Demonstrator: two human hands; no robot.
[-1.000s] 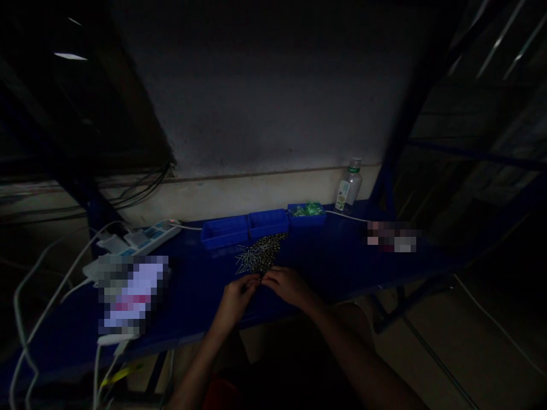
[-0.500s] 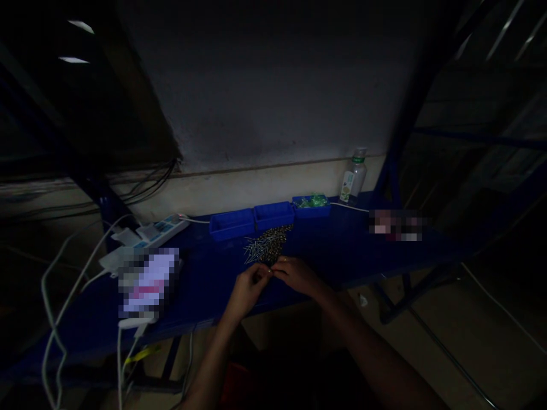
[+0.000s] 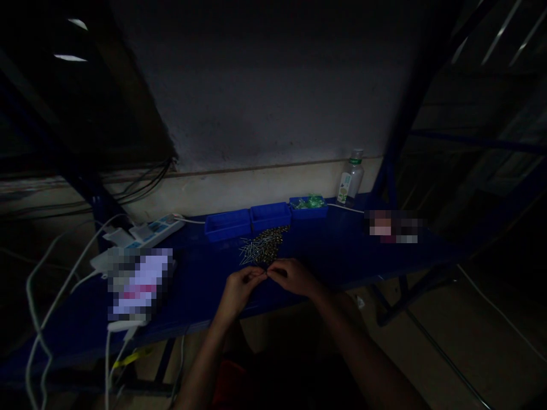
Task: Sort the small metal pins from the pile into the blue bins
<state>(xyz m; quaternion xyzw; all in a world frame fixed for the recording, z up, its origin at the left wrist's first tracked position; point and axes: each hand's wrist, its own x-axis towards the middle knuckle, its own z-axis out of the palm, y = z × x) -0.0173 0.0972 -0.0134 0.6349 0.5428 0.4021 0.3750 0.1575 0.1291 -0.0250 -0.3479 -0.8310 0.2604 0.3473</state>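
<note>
Left hand (image 3: 239, 288) and right hand (image 3: 294, 277) meet tip to tip, fingers (image 3: 257, 275) pinched on something too dim to tell, with the pile of pins (image 3: 262, 248) just beyond at 12 o'clock on the worktop (image 3: 342, 253), equally near both.

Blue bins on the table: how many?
3, side by side behind the pile of metal pins: left bin, middle bin, right bin holding green parts. Dark corners could hide more.
</note>
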